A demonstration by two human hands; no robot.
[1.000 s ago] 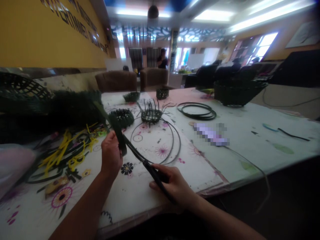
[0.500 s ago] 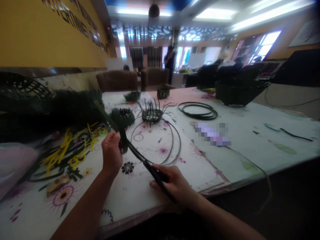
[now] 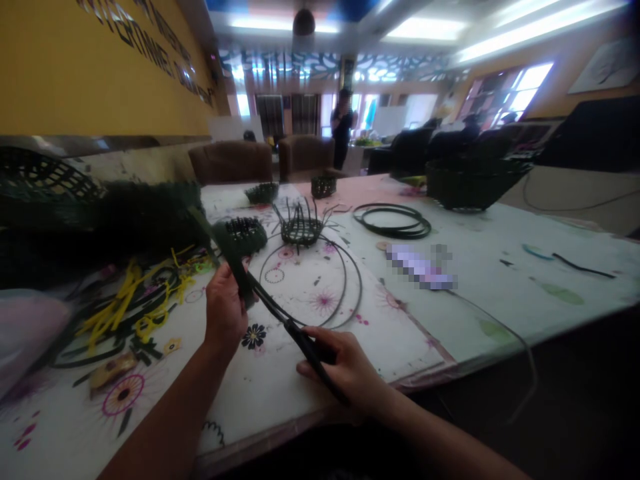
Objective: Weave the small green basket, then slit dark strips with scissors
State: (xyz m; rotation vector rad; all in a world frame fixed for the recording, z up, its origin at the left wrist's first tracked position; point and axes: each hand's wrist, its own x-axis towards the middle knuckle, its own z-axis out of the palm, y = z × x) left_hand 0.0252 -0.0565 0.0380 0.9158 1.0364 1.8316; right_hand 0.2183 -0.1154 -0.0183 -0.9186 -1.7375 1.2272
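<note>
My left hand (image 3: 225, 307) is closed around a dark green flat strip (image 3: 233, 257), which rises up and to the left out of the grip and bends down over the fingers. Closed on a black-handled tool (image 3: 313, 360), my right hand (image 3: 353, 373) sits lower and to the right. Pliers or scissors, I cannot tell which. Its narrow end points at my left hand, where dark thin lengths run between the two. Just beyond lies a thin dark hoop (image 3: 361, 283) on the table. Behind it is a small woven basket with upright loose ends (image 3: 301, 231).
Yellow and green strips (image 3: 117, 303) lie at left, with large dark woven baskets (image 3: 150, 213) behind. Coiled dark strips (image 3: 395, 221), a blurred-out purple object (image 3: 420, 267) with a cord, and a big dark basket (image 3: 473, 187) are to the right. A person (image 3: 343, 127) stands far back.
The green strip at my left hand has changed shape, its curled loop now drawn narrower. My right hand keeps its grip on the tool. The view has shifted slightly.
</note>
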